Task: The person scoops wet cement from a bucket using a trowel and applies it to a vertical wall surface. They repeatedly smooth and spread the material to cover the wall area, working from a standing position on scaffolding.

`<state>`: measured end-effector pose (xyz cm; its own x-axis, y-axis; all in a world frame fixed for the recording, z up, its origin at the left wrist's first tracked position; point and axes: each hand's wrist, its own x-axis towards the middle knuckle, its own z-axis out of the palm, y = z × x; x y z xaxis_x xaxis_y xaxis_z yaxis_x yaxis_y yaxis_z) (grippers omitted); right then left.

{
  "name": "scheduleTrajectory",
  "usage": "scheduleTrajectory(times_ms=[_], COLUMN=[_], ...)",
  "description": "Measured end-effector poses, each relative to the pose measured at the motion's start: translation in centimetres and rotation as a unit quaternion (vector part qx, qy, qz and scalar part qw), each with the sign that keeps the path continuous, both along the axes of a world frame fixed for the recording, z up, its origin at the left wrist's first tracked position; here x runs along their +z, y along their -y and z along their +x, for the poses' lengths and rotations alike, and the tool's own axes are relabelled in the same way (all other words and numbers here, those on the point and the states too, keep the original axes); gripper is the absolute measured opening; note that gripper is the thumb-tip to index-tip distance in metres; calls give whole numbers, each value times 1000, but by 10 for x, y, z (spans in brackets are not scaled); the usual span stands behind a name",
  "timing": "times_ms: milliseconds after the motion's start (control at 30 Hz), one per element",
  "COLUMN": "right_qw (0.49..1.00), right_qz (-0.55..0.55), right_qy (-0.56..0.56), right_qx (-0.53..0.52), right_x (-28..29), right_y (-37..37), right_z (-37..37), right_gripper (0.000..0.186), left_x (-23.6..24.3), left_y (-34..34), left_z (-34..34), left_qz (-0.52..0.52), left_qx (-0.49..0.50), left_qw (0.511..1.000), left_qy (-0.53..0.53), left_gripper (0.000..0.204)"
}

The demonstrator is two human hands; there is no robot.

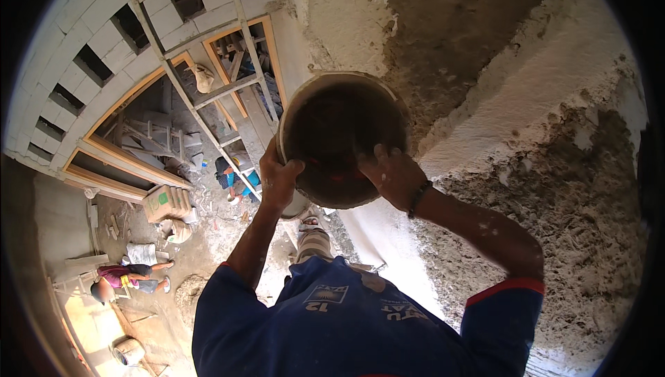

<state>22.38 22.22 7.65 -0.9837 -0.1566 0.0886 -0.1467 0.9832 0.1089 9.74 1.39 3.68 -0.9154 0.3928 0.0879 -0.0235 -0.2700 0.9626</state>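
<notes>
A round bucket with a pale rim is tilted toward me against the plastered wall. Its inside is dark, with small reddish-orange spots low down, and its contents are hard to make out. My left hand grips the bucket's left rim, thumb over the edge. My right hand, a dark band on its wrist, reaches over the right side of the opening with its fingers curled. Whatever those fingers hold is hidden in the shadow. Pale specks of mortar dot both forearms.
Wet dark plaster and rough mortar cover the wall. A ladder-like frame crosses the left side before a block wall with openings. Far below are two people, stacked sacks, and a bucket on the floor.
</notes>
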Motion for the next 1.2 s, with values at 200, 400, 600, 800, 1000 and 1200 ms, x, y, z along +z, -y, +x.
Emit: scheduleTrajectory(times_ms=[200, 400, 600, 800, 1000, 1200], right_qw=[985, 997, 989, 1000, 996, 985], right_qz=[93, 11, -6, 3, 45, 65], right_qy=[142, 45, 138, 26, 79, 142], right_qx=[-21, -57, -46, 0, -26, -69], right_x=[53, 46, 8, 21, -4, 31], right_y=[-26, 5, -1, -37, -21, -20], right_z=[19, 5, 35, 14, 17, 31], right_gripper=[43, 41, 42, 49, 46, 45], left_x=[-5, 4, 23, 19, 19, 19], left_y=[0, -20, -12, -10, -11, -4], left_z=[-5, -2, 0, 11, 14, 26], left_qz=[-28, 37, -42, -75, -108, -123], left_qx=[-35, -38, -39, -21, -2, -1], left_qw=[999, 997, 995, 992, 987, 985], left_qy=[-27, -55, -78, -98, -115, -120], left_gripper=[67, 62, 60, 59, 57, 59])
